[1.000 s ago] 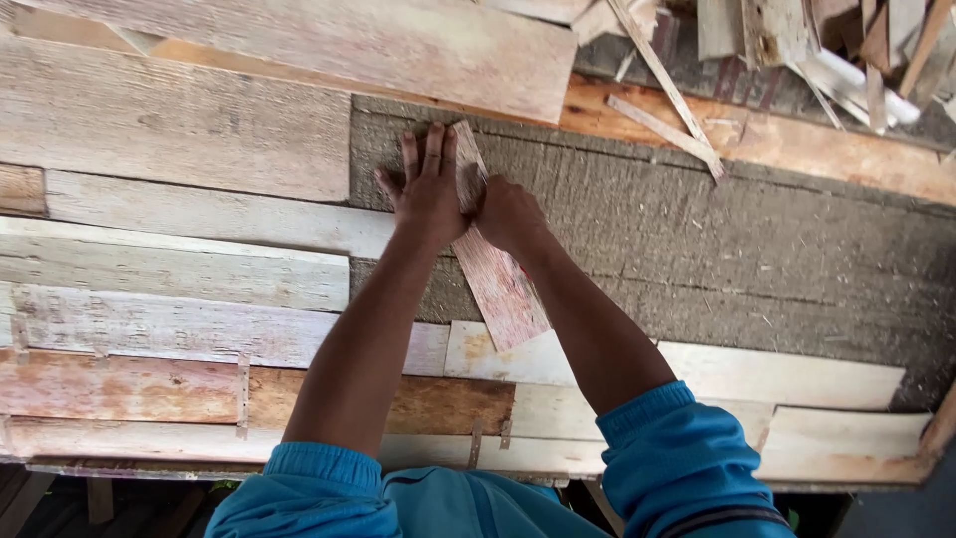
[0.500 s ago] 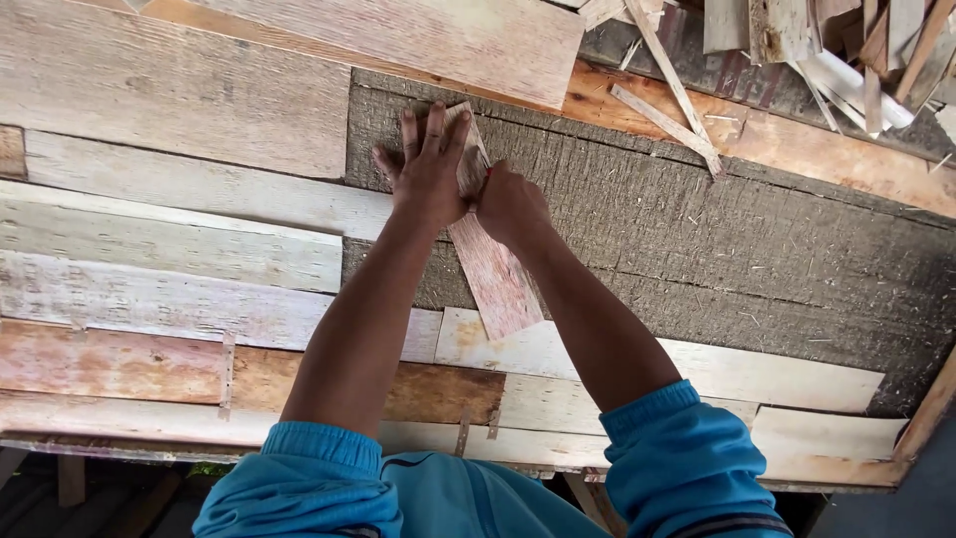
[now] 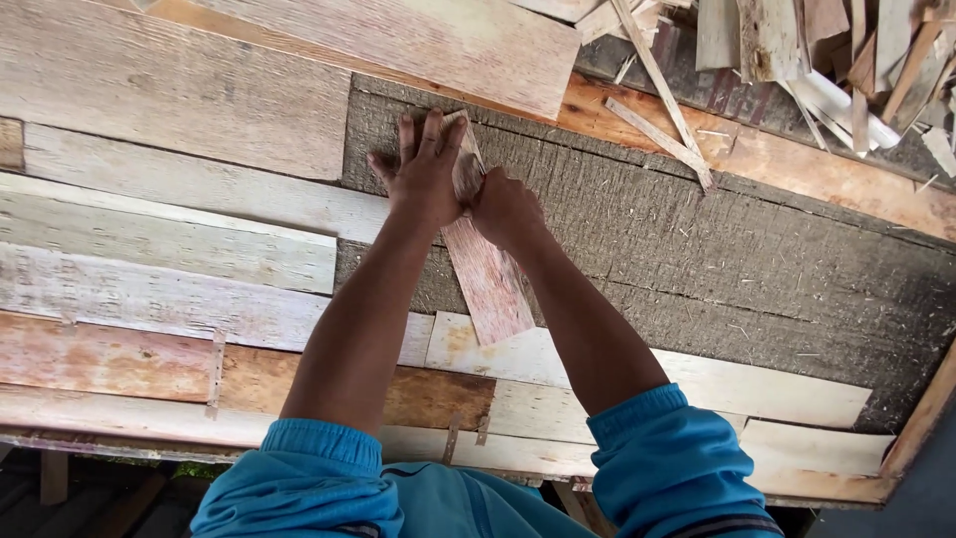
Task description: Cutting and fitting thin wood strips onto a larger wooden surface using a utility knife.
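Blue sleeve cuffs (image 3: 329, 448) are sitting nearest the camera, two of them, one on each bare forearm. Beyond them, pale weathered wooden planks (image 3: 169, 249) are lying side by side on the worktop; I count about six long ones on the left, plus several shorter offcuts along the near edge, exact number uncertain.

Past the planks, a short reddish-pink wooden slat (image 3: 490, 284), one only, is lying at a slant on the rough grey-brown fibre board (image 3: 697, 249), its near end overlapping a pale plank. The left hand (image 3: 426, 174) is pressing flat, fingers spread, over the slat's far end. The right hand (image 3: 506, 207) is clenching around the slat just beside the left, the two hands touching.

Change over the last second: the slat's far end, which was showing beyond the left fingers, is now mostly being covered by them; hands and slat are otherwise keeping the same spot. Judgement: the piece is being pressed down and seated, not moved elsewhere.

Farthest off, a heap of thin wood strips and scraps (image 3: 797, 60) is lying at the top right, too many to count.
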